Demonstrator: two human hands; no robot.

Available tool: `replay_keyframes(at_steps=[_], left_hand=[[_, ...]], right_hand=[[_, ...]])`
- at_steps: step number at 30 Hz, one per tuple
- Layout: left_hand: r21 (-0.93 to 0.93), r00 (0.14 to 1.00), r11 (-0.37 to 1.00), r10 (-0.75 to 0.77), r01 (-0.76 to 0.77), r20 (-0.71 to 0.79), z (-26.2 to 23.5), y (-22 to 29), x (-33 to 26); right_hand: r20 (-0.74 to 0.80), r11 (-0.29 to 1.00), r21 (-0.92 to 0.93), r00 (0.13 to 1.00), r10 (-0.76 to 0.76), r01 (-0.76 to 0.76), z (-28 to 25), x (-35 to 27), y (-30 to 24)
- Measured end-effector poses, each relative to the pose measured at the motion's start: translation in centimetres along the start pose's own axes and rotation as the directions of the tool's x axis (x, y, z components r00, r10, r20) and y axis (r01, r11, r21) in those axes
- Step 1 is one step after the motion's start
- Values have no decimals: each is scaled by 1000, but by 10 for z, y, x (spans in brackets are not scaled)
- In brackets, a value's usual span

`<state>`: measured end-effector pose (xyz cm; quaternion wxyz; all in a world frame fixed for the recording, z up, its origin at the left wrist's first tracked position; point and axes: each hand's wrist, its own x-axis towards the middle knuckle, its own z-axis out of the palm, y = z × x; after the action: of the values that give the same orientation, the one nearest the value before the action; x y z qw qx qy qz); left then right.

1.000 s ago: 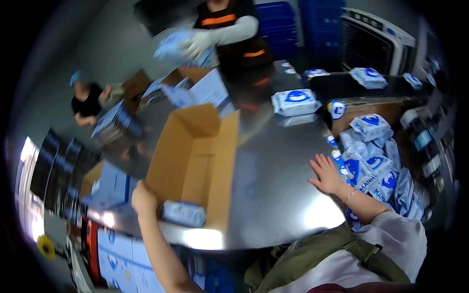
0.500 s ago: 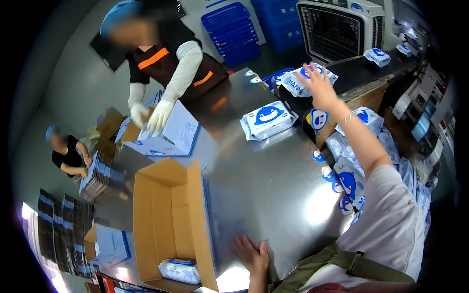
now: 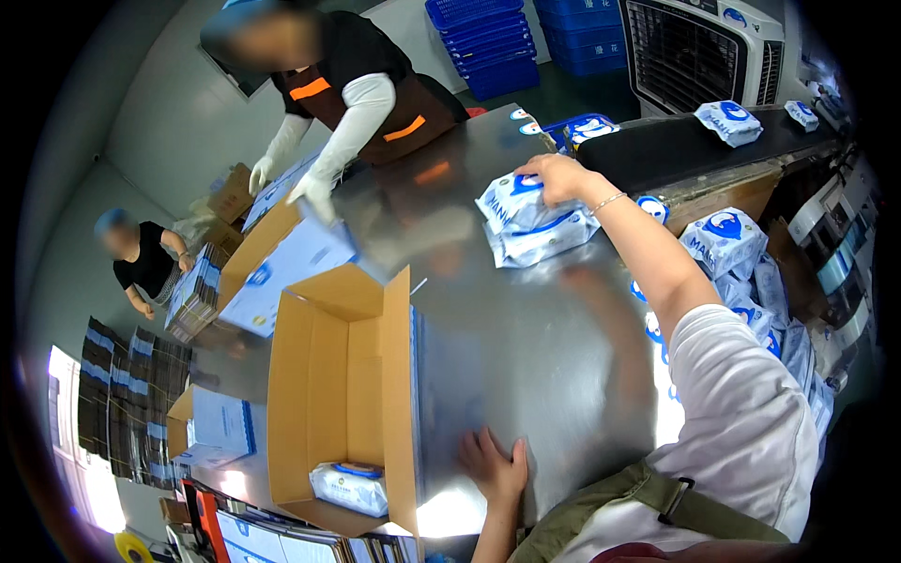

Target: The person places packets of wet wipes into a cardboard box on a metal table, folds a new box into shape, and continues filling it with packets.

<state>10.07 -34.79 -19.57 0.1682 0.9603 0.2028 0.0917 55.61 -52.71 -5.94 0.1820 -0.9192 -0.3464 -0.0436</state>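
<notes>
My right hand (image 3: 560, 180) grips a white-and-blue soft pack of wipes (image 3: 511, 204) from above. That pack rests on, or just over, a second wipes pack (image 3: 542, 247) lying on the metal table (image 3: 526, 357). Fingers spread, my left hand (image 3: 496, 467) lies on the tabletop near the front edge and holds nothing. To its left stands an open cardboard carton (image 3: 307, 375), with one wipes pack (image 3: 348, 491) flat at its near end.
A black conveyor belt (image 3: 648, 155) carries more packs (image 3: 729, 124) at the right. Below it lies a heap of packs (image 3: 741, 246). Across the table, a gloved co-worker (image 3: 371, 94) handles a blue-and-white carton (image 3: 291, 272). Another person (image 3: 150, 272) stands by stacked cardboard.
My right hand has closed on the pack from the belt's end and brought it left onto the pack on the table. The co-worker's carton has tilted. My left hand stays on the table.
</notes>
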Motion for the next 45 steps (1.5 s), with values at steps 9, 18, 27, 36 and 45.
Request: replay_keyframes(at_steps=[9, 18, 27, 36, 45], left_hand=[[-370, 994, 923, 113, -105, -1, -11, -20, -22], [-814, 999, 580, -40, 6, -22, -28, -17, -44], [-497, 954, 823, 168, -274, -247, -46, 21, 29], [146, 956, 949, 290, -281, -44, -89, 35, -1], [3, 864, 873, 482, -487, 148, -70, 89, 49]], right_hand=[[-117, 924, 14, 918, -378, 383, 3, -255, -174], [37, 969, -49, 970, -242, 244, 18, -292, -239], [684, 902, 430, 641, -349, 33, 78, -131, -193], [476, 903, 372, 790, -386, 217, 77, -188, -227], [-176, 902, 251, 933, -314, 351, -15, -172, -57]])
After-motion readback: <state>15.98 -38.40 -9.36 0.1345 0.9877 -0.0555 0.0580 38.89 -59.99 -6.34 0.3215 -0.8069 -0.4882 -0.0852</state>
